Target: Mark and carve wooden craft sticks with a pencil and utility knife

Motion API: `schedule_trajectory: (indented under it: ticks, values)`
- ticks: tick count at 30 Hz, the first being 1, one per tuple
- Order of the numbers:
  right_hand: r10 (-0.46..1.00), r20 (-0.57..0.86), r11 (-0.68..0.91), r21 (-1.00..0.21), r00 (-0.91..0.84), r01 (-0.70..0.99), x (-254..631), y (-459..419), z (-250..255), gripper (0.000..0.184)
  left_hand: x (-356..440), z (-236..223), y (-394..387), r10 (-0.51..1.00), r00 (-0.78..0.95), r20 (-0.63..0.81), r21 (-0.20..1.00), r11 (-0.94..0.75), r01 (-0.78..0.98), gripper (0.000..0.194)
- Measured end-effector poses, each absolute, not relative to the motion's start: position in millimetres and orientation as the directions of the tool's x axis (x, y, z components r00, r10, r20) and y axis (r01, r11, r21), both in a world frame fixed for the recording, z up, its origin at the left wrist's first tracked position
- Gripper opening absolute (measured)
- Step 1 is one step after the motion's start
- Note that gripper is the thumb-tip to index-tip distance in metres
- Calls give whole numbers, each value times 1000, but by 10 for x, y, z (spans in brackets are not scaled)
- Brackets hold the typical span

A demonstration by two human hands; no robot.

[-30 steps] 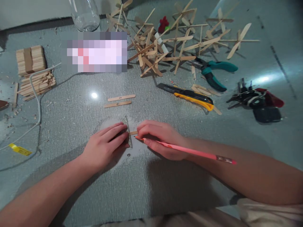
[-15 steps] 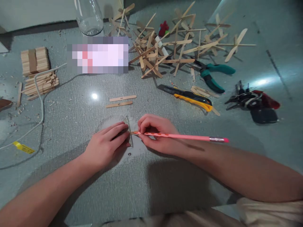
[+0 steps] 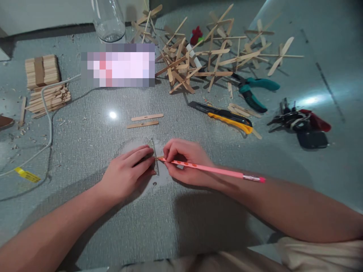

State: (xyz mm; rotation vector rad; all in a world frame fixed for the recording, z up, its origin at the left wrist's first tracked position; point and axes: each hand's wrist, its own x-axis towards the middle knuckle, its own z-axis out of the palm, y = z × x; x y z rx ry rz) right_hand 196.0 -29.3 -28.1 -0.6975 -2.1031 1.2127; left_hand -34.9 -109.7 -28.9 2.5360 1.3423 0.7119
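At the bench's [image 3: 85, 158] near centre, the left hand's [image 3: 124, 168] grip holds down a transparent set square [image 3: 153, 146] beside a craft stick [image 3: 160, 156], and the right hand's [image 3: 189, 154] grip pinches a pink pencil [image 3: 215, 171].

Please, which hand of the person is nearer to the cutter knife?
Right. The right hand, holding the pencil, is to the near left of the cutter knife; the left hand, on the ruler, is farther left.
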Motion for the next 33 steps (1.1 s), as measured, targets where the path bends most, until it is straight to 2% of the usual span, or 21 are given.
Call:
schedule_trajectory:
  ticks: [10, 33]
  values:
    - [746, 196, 391, -902, -636, 182, 1965, -302, -270, 20, -357, -284, -1097, 816, 481, 320, 379, -576, 725, 20]
    - [707, 313, 544, -814, -634, 204, 1960, -315, -258, 25, -360, -282, -1097, 805, 491, 332, 365, -590, 720, 21]
